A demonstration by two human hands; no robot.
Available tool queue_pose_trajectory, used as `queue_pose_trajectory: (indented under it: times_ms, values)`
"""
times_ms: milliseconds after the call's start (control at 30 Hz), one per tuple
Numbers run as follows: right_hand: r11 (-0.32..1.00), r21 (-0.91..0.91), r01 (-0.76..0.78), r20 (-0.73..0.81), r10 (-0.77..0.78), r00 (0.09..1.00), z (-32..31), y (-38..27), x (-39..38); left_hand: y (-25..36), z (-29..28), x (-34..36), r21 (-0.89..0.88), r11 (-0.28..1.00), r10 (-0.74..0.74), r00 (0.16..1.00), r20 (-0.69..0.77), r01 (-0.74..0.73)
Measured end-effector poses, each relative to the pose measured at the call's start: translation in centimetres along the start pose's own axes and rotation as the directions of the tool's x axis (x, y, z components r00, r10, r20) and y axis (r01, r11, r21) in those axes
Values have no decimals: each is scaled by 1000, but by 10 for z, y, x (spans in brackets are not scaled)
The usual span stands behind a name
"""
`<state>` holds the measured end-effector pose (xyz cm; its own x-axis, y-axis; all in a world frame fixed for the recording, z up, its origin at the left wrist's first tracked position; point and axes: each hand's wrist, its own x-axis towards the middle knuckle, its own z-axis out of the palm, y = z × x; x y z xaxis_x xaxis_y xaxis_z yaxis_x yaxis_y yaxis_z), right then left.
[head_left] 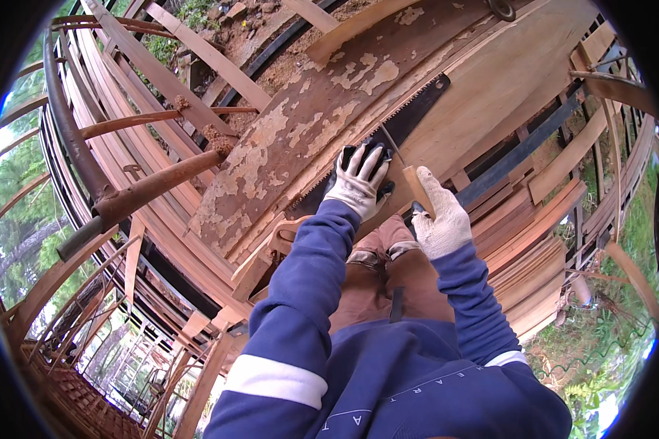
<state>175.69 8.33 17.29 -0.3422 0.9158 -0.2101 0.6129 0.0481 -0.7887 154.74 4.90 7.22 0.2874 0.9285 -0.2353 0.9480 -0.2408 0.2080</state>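
A handsaw with a dark blade (417, 102) lies slantwise on the boards, teeth facing up and left. Its wooden handle (284, 233) sits at the lower left, beside my left forearm. My left hand (359, 178), in a white glove with dark fingertips, is closed over the middle of the blade. A thin metal file (392, 143) with a wooden handle meets the toothed edge just beyond those fingers. Around that handle my right hand (442, 219), gloved the same way, is wrapped. Part of the blade is hidden under my left hand.
Below the saw is a board with peeling, patchy paint (285, 139), and a broad bare board (490, 95) lies beyond it. Rusty pipes (161, 186) jut in from the left. Stacked planks (534, 245) stand at the right, and long boards (117, 124) at the left.
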Motion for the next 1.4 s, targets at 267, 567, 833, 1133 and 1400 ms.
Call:
queue_pose_trajectory:
  times_ms: [267,567,833,1133,1400]
  values:
    - [969,-231,83,50,-73,996,-4,-7,1,0,5,0,-111,994,-14,999,-50,8]
    - [958,-254,-132,245,196,950,-14,-34,8,1,5,0,-128,992,-12,997,-78,2]
    - [985,-8,-170,182,169,969,-6,-23,10,0,14,-1,-131,991,-5,993,-119,-11]
    - [981,88,-172,170,155,973,26,-2,65,1,11,-1,-108,994,5,999,-48,-11]
    - [790,475,-387,158,357,921,3,6,45,2,8,0,-180,984,-15,992,-128,-9]
